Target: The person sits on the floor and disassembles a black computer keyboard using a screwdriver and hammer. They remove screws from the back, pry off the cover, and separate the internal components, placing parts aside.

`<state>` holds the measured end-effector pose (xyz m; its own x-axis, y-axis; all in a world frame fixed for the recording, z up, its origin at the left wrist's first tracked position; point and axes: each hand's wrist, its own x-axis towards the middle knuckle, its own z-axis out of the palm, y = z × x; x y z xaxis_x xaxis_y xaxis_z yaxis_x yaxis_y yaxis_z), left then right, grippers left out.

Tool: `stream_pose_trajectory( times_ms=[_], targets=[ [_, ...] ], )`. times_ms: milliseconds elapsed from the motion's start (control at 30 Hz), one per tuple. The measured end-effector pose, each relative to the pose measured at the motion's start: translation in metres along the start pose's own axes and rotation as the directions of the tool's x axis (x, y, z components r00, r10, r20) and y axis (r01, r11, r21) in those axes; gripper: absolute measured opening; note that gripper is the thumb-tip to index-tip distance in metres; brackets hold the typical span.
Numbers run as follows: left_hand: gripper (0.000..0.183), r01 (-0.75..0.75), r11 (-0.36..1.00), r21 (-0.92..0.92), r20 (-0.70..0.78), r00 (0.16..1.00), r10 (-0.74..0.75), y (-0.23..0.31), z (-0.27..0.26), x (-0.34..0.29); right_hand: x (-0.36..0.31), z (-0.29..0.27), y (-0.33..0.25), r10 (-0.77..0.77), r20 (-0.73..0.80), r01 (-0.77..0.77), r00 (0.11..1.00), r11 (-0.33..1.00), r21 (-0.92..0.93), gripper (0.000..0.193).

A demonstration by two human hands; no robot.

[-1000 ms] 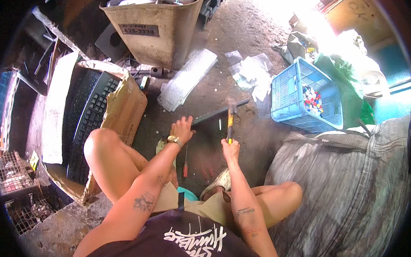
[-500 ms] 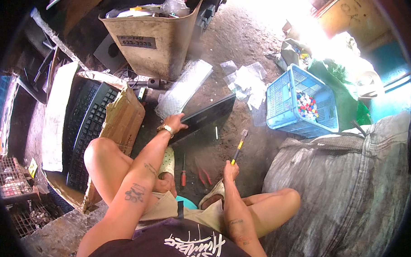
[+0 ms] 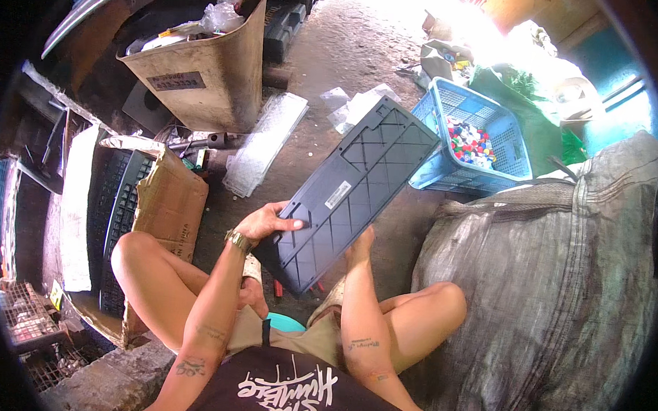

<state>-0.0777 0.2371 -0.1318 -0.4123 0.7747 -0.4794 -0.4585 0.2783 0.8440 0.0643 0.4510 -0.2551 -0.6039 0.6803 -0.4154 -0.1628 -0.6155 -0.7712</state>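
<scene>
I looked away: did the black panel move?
Yes. The black panel moved right in view, toward the blue basket; its far end now overlaps it.

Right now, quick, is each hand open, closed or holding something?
Left hand: holding the dark ribbed panel.
Right hand: partly hidden behind the panel; cannot be told.

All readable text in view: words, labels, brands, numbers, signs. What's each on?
I don't transcribe wording; locations only.
Black T-shirt: large white lettering, upside down.
Beige bin: dark rectangular label, blurred.
Cardboard box: dark print on its side, small.
Black panel: white sticker, too small to read.
Right forearm: script-like tattoo, too small.
</scene>
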Motion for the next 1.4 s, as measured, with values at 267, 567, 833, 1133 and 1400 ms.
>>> stream_pose_trajectory(
  times_ms=[267, 567, 833, 1133, 1400],
  targets=[
    [0.066, -0.027, 0.986, 0.165, 0.056, 0.998, 0.018, 0.016, 0.036, -0.062, -0.073, 0.064, -0.172, -0.141, 0.006, 0.138, 0.990, 0.979, 0.149, 0.046],
    [0.067, -0.102, 0.991, 0.087, 0.200, 0.976, 0.082, 0.028, 0.051, -0.101, -0.138, 0.066, -0.201, -0.307, -0.137, 0.307, 0.942, 0.952, -0.022, 0.057],
    [0.061, -0.003, 0.998, -0.068, 0.239, 0.971, 0.019, 0.014, 0.065, -0.110, -0.168, 0.081, -0.220, -0.468, -0.187, 0.399, 0.864, 0.862, -0.314, 0.057],
    [0.060, 0.140, 0.802, -0.581, 0.419, 0.896, 0.147, -0.006, 0.102, -0.105, -0.165, 0.071, -0.273, -0.467, -0.094, 0.453, 0.879, 0.881, -0.135, 0.038],
    [0.070, -0.079, 0.799, -0.596, 0.233, 0.936, 0.266, 0.005, 0.085, -0.120, -0.131, 0.100, -0.254, -0.499, -0.031, 0.466, 0.866, 0.828, -0.312, 0.046]
  ],
)
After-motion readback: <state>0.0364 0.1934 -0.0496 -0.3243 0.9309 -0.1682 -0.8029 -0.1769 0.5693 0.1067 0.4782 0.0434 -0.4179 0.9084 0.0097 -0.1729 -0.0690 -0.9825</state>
